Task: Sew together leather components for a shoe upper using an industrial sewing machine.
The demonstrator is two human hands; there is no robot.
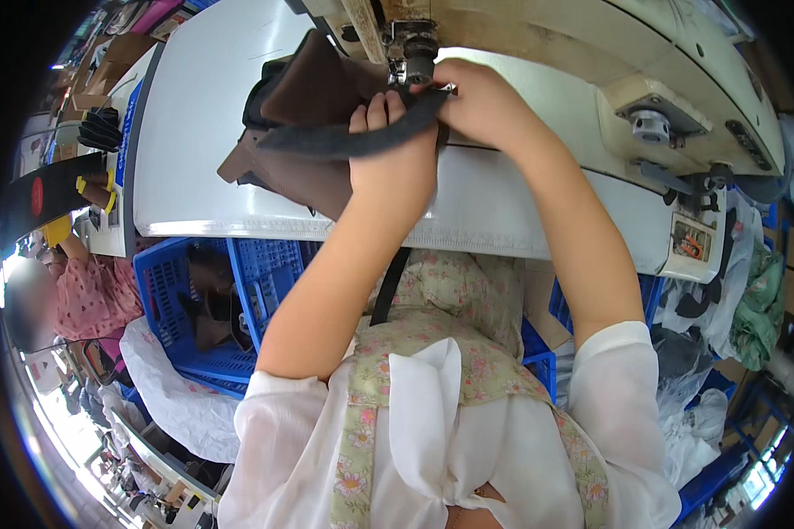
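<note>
A brown sewn piece with dark edging (pixel 304 172), folded and standing up in part, lies on the white table under the sewing machine's needle and presser foot (pixel 410 66). My left hand (pixel 395 163) is closed on this piece, its fingertips on the brown material just left of the foot and its thumb hidden. A dark fabric strip (pixel 353 141) arches over the back of that hand. Beside the foot, my right hand (pixel 476 97) pinches the strip's right end, where a small shiny metal bit (pixel 451 89) shows. The fingertips by the needle are partly hidden.
The machine's beige arm (pixel 609 62) spans the far right, above the white table (pixel 194 176). A ruler strip runs along the table's near edge. Blue crates (pixel 190 339) stand below on the left, one with dark pieces inside. Another person (pixel 97 295) sits at far left.
</note>
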